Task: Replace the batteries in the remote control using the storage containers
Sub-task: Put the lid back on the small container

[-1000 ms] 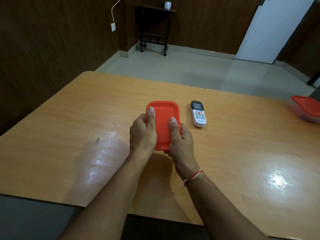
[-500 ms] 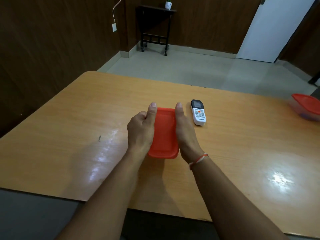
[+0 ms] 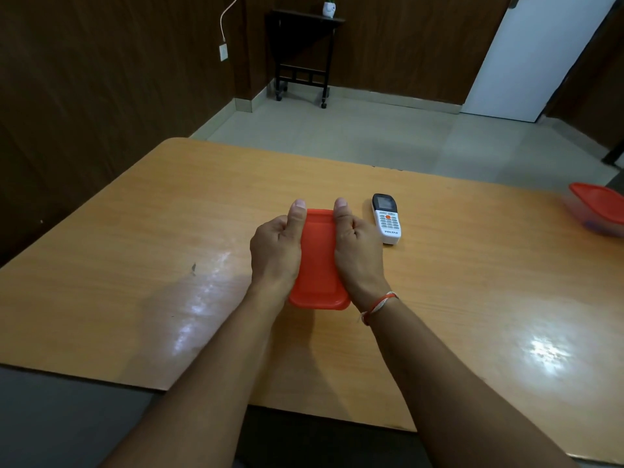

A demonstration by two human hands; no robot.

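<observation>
A small storage container with an orange-red lid [image 3: 319, 265] sits on the wooden table [image 3: 135, 265] in front of me. My left hand [image 3: 275, 249] grips its left side and my right hand [image 3: 358, 251] grips its right side, both thumbs stretched along the lid towards its far corners. The container's body is hidden under the lid and my hands. A white remote control [image 3: 387, 219] with a dark screen lies face up just right of my right hand, untouched.
A second clear container with a red lid [image 3: 599, 209] stands at the table's far right edge. Beyond the table are a tiled floor, a dark side table [image 3: 302, 49] by the wood-panelled wall, and a white door [image 3: 540, 55].
My hands slid from the near end of the lid to its two long sides, and my thumbs moved forward to the far corners. The container shifted slightly towards me.
</observation>
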